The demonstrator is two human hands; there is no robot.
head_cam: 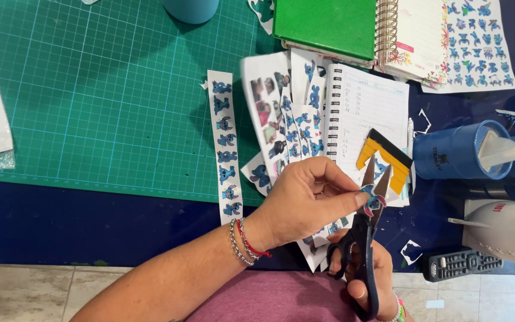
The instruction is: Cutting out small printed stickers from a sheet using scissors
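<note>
While left hand is pinching small blue cartoon sticker between thumb and forefinger, right hand is gripping scissors, fingers curled through black handles. Scissor blades are standing slightly apart, sticker sitting between them, just past left fingertips, above right hand. All this is hovering over near edge of dark blue table. Long sticker strip is lying at green cutting mat near edge, left of left hand. Open spiral notebook is lying beyond scissor tips.
</note>
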